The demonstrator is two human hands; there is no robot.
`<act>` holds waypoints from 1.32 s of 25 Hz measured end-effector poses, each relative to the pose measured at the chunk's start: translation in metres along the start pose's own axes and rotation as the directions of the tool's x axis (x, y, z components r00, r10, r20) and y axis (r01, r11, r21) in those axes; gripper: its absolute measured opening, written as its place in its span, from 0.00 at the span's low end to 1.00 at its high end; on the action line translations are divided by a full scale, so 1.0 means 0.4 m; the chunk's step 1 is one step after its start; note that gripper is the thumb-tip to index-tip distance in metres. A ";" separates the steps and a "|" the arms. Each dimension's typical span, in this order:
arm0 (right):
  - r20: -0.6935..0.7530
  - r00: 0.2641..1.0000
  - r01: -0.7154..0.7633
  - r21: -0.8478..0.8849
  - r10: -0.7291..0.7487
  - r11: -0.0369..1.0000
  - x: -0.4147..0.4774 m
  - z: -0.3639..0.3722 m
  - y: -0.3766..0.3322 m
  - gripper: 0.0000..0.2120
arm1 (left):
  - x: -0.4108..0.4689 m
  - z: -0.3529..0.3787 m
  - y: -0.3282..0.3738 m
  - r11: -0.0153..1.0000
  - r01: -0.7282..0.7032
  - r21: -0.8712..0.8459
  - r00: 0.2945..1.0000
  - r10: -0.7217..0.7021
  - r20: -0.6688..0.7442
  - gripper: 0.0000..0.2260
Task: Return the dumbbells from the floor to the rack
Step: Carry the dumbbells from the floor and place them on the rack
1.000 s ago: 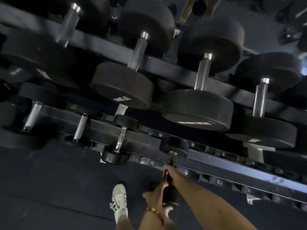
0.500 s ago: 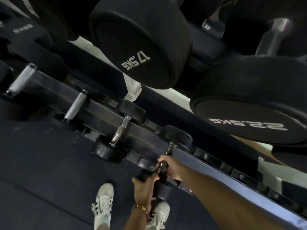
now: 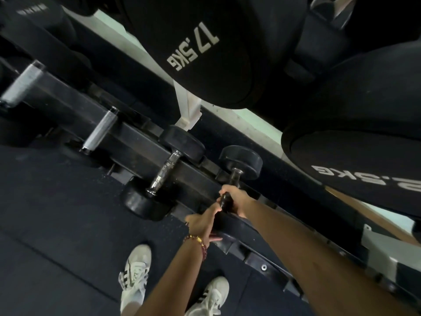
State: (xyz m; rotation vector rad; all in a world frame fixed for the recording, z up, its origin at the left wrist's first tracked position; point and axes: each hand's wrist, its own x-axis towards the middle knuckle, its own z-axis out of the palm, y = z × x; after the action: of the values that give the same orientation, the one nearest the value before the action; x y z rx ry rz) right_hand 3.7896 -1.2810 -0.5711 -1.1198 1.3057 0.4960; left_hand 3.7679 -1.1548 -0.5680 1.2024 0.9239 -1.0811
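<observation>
A small black dumbbell (image 3: 242, 161) lies across the bottom rail of the rack (image 3: 127, 137), its far head behind the rail and its near head mostly hidden by my hands. My right hand (image 3: 237, 199) grips its handle. My left hand (image 3: 201, 222), with a beaded bracelet at the wrist, holds the near end of the same dumbbell. Just to the left a matching small dumbbell (image 3: 164, 172) with a chrome handle sits in its slot.
Big black dumbbells marked 17.5KG (image 3: 193, 49) and 22.5KG (image 3: 364, 169) hang over the lower rail from the tier above. Two more chrome handles (image 3: 100, 128) sit further left on the rail. My white shoes (image 3: 134, 277) stand on the dark rubber floor.
My view has dropped closer to the bottom rail. Both hands have kept hold of the small dumbbell while it stays across the rail.
</observation>
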 end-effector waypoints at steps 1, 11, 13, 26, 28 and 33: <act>-0.006 1.000 -0.002 0.023 0.002 1.000 0.004 -0.001 0.001 0.03 | 0.002 0.005 0.004 1.000 -0.002 0.004 1.000 0.002 -0.008 0.34; -0.040 0.999 0.001 0.001 -0.001 1.000 0.028 -0.017 0.014 0.04 | 0.002 0.020 0.004 0.999 0.010 0.048 0.999 -0.008 -0.045 0.32; -0.022 1.000 -0.016 0.039 0.017 0.999 0.020 -0.014 0.011 0.03 | -0.011 0.021 0.005 0.999 0.027 0.040 0.999 -0.026 -0.035 0.33; -0.193 0.965 0.120 -0.287 -0.180 0.950 0.052 -0.055 0.020 0.14 | -0.082 0.083 -0.022 0.982 0.033 -0.187 0.994 -0.053 -0.100 0.34; -0.243 0.939 0.193 -0.221 -0.246 0.956 0.057 -0.053 -0.006 0.09 | -0.082 0.088 -0.029 0.985 0.010 -0.175 0.995 -0.027 -0.097 0.34; -0.189 0.980 0.108 0.205 -0.069 0.973 0.082 -0.022 -0.071 0.08 | -0.057 0.078 -0.035 0.981 -0.015 -0.195 0.997 0.000 -0.077 0.33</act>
State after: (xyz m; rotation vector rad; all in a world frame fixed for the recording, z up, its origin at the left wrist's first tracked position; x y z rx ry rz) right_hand 3.8173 -1.3099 -0.5898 -1.0549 1.4225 0.1845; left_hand 3.7483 -1.1829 -0.5451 1.0898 1.0582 -0.9202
